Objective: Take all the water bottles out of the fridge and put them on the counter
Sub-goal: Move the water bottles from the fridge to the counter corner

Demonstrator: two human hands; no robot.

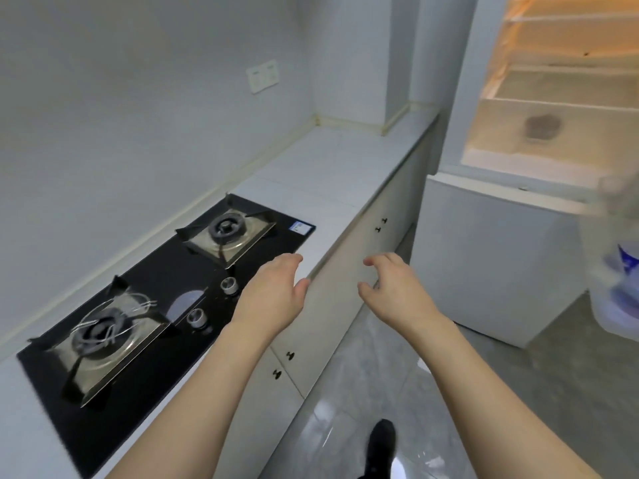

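Water bottles are hard to make out from where I stand: the only likely one is a clear plastic bottle with a blue label (622, 267), badly blurred at the far right edge, apparently in the open fridge door, though I cannot say for certain. Beside it the white fridge with its lit, bare-looking shelves (553, 108) stands open. Nothing stands on the visible stretch of the long white tiled bench (339, 167), so I judge the job is at its start or between trips. On the near part of the bench sits a black glass two-burner gas hob (138, 305). Both hands hang empty: the left hand (273, 295) over the bench edge, the right hand (394, 288) just beyond it, each grip apart with loosely curled fingers. Next comes a turn right and a reach into the fridge for a bottle
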